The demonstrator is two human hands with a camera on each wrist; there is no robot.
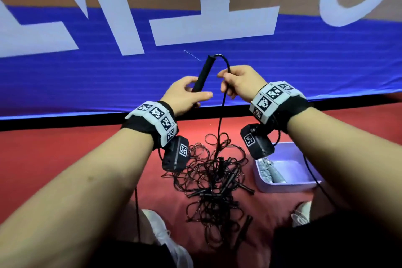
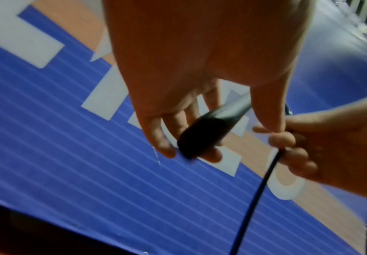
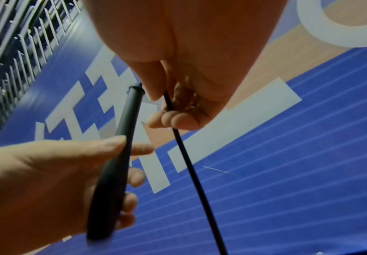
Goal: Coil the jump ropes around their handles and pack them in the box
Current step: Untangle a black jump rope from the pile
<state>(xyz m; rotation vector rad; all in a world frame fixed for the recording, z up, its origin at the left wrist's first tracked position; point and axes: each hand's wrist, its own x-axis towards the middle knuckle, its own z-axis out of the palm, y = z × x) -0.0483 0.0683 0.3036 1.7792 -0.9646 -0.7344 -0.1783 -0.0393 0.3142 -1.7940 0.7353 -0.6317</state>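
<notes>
My left hand (image 1: pixel 187 93) holds a black jump-rope handle (image 1: pixel 202 76) by its lower end, the handle pointing up and away. Its thin black rope (image 1: pixel 224 102) loops out of the top and passes through my right hand (image 1: pixel 237 82), which pinches it just beside the handle. From there the rope hangs down to a tangled pile of black ropes and handles (image 1: pixel 215 183) on the red floor between my feet. The left wrist view shows the handle (image 2: pixel 208 131) lying across my fingers (image 2: pixel 156 138). In the right wrist view the rope (image 3: pixel 187 155) runs through curled fingers (image 3: pixel 173 120) next to the handle (image 3: pixel 117 162).
A lilac box (image 1: pixel 289 187) sits on the red floor right of the pile, with a coiled silvery rope (image 1: pixel 269 172) inside. A blue mat with large white lettering (image 1: pixel 130 35) lies ahead past a black strip. My white shoes (image 1: pixel 161 235) flank the pile.
</notes>
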